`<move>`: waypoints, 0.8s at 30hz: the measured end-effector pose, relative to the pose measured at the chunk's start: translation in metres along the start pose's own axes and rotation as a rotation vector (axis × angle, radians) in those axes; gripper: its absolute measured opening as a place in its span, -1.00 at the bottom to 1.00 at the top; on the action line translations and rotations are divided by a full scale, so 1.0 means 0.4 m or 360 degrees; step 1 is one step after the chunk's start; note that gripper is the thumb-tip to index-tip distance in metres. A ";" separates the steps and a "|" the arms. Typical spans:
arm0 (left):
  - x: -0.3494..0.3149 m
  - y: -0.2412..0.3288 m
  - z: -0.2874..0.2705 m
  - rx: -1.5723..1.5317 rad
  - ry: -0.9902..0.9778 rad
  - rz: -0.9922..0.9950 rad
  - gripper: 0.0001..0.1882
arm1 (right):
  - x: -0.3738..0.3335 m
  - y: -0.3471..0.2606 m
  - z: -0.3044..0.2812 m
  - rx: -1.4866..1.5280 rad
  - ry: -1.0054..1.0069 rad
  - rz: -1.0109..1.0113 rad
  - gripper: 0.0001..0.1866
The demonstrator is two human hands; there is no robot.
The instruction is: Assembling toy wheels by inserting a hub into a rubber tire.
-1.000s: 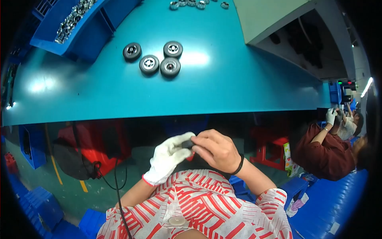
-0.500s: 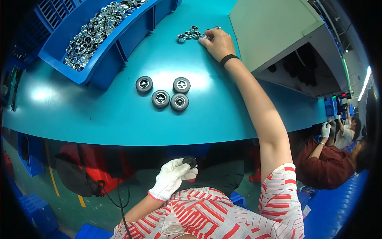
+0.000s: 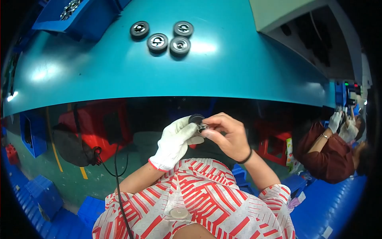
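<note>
In front of my chest, beyond the table's near edge, my left hand (image 3: 172,140) in a white knitted glove is closed around a small black toy tire (image 3: 196,118). My bare right hand (image 3: 231,137), a dark band at its wrist, pinches a shiny chrome wheel hub (image 3: 202,127) against that tire. Fingers partly cover both parts, so I cannot tell how far the hub sits inside. On the table lie several black wheels with chrome centres, among them a front wheel (image 3: 180,46) and a back left wheel (image 3: 139,30).
The turquoise table (image 3: 159,79) spans the view. A blue bin (image 3: 89,24) with chrome hubs stands far left, a pale box (image 3: 278,14) far right. Red stools (image 3: 95,123) and a hanging black cable (image 3: 116,175) are below. A person (image 3: 328,155) in dark red sits at right.
My right hand has come back from the chrome hubs at the far side of the table, bringing one to the tire in my left hand. The view has tilted down toward my lap.
</note>
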State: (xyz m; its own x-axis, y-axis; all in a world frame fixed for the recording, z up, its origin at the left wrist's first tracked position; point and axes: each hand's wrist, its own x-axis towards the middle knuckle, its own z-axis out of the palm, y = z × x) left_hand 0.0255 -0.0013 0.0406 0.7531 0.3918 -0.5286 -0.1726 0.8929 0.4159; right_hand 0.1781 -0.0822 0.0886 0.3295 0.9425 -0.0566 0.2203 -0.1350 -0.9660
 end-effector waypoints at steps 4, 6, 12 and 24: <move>-0.018 -0.018 -0.040 0.0164 -0.0071 0.0001 -0.63 | -0.044 0.062 0.074 -0.0282 0.0261 -0.0178 -0.76; -0.030 -0.022 -0.036 0.0278 -0.0077 0.0068 -0.61 | -0.059 0.084 0.082 -0.0122 0.0329 -0.0051 -0.80; -0.033 -0.035 -0.025 0.0341 0.0044 0.0077 -0.56 | -0.059 0.114 0.048 -0.0107 0.0239 -0.0044 -0.87; -0.030 -0.024 -0.042 0.0552 0.0128 0.0237 -0.59 | -0.051 0.091 0.095 -0.0708 0.0014 -0.0238 -0.47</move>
State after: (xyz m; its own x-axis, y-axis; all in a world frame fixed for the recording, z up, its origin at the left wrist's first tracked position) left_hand 0.0075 -0.0108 0.0303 0.6815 0.5398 -0.4941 -0.0411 0.7023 0.7107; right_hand 0.1444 -0.0946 0.0450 0.2713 0.9593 0.0789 0.6376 -0.1177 -0.7613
